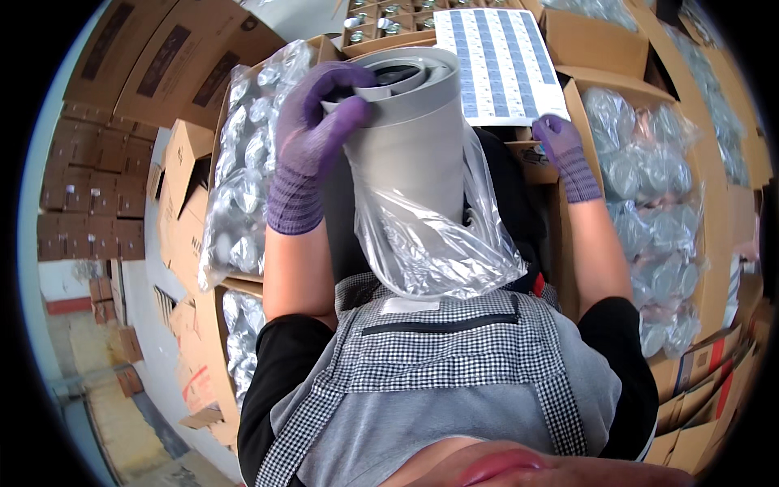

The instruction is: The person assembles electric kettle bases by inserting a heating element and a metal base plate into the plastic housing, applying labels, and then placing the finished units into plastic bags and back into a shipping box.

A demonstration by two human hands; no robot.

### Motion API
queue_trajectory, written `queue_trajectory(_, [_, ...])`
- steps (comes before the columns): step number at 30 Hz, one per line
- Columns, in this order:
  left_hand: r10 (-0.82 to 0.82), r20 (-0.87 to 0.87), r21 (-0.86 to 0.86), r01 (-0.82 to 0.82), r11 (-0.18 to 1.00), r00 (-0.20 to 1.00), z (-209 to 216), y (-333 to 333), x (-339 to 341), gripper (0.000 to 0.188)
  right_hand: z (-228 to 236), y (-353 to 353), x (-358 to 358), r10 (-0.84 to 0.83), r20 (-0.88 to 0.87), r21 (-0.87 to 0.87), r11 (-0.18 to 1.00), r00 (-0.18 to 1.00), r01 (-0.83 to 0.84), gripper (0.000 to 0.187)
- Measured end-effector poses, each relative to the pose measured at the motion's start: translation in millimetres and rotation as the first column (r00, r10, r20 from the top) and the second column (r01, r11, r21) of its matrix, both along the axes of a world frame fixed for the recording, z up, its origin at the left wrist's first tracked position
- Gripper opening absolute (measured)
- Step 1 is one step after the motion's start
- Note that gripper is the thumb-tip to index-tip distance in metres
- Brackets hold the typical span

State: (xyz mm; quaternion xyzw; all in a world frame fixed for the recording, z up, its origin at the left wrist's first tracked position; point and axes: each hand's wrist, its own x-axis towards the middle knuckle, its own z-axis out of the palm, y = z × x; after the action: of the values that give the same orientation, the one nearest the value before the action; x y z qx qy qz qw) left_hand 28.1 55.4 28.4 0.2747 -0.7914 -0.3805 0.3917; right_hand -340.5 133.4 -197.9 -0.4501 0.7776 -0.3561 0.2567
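A grey plastic cylinder (406, 162) stands upright in front of my chest, with a dark round part set inside its top. Clear plastic bag (438, 252) film hangs loosely around its lower half. My left hand (320, 114), in a purple knitted glove, grips the cylinder's top rim, thumb on the near side and fingers reaching over the top. Beyond and to the right lies a sheet of blue-and-white stickers (499, 65). At its lower right corner my right hand (558, 138), gloved the same, is closed with thumb and fingertips pinching the sheet's edge.
Open cartons with bagged clear items flank me: one on the left (215, 203), another on the right (576, 122). A divided box of small glass-like pieces (389, 20) sits at the back. Stacked brown cartons (89, 187) line the left wall, and flattened cardboard (698, 381) leans lower right.
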Motion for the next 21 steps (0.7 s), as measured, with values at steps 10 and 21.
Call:
queue_trajectory(10, [0.052,0.122,-0.016,-0.051,0.999,0.991,31,42,-8,0.031,222,22,138,0.338,-0.367,-0.646,0.577,0.867,-0.499,0.021])
queue_trajectory(21, [-0.615,0.138,0.042,0.616,0.787,0.776,19,-51,-34,0.06,159,-51,45,0.873,0.056,-0.825,0.314,0.484,-0.47,0.028])
